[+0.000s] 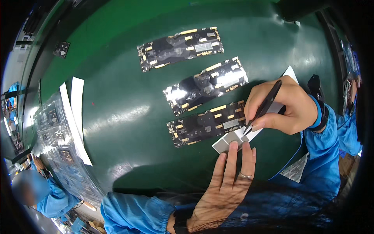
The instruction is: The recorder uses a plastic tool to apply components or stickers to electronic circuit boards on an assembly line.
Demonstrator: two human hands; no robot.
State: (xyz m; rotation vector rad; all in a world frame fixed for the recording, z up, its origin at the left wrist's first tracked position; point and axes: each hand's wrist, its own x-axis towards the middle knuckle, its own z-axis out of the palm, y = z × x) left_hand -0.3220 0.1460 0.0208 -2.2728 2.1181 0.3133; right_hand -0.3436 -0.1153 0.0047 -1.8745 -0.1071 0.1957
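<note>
My left hand [230, 181] lies with its fingers stretched out, fingertips pressing on the lower edge of a white backing sheet [255, 134] that carries grey rectangular pads [225, 143]. In a pinch, my right hand [290, 105] grips black pointed tweezers [267, 102], tilted, with the tip down at a small grey pad on the sheet. Just beyond the sheet lies a long black circuit board [206, 125]; its right end is partly behind my right hand. Two similar boards, a middle one [204, 85] and a far one [179, 48], lie farther off.
All this is on a green mat [128, 89]. On the left are white paper strips [78, 113] and clear plastic trays [58, 136] with small boards. A blue cord [290, 160] runs from my right wrist strap. Another person [50, 195] in blue sits at lower left.
</note>
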